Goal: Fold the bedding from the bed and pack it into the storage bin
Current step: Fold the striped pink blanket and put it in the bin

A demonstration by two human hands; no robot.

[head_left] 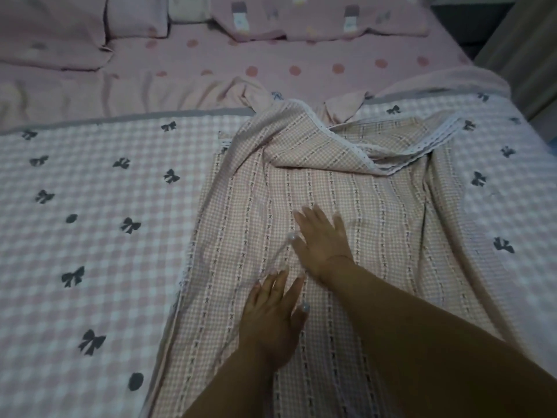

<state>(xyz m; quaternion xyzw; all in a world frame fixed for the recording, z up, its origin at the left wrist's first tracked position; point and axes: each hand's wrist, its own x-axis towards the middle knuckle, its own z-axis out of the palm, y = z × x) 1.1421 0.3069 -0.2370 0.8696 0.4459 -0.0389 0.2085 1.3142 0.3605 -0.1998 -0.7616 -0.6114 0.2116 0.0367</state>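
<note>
A pink checked sheet with striped bow rows and white lace trim [355, 188] lies lengthwise down the middle of the bed, its far end bunched and folded over. It rests on a pink-and-white gingham blanket with dark bows [99, 206]. My left hand [272, 318] lies flat on the sheet, fingers spread. My right hand [324, 239] presses flat on the sheet just beyond it, fingers apart. Neither hand grips any cloth. No storage bin is in view.
Pink pillows [51, 34] and a patterned pink quilt [316, 19] sit at the head of the bed over a polka-dot sheet [271, 61]. The bed's right edge [536, 122] borders a dark floor and a piece of furniture.
</note>
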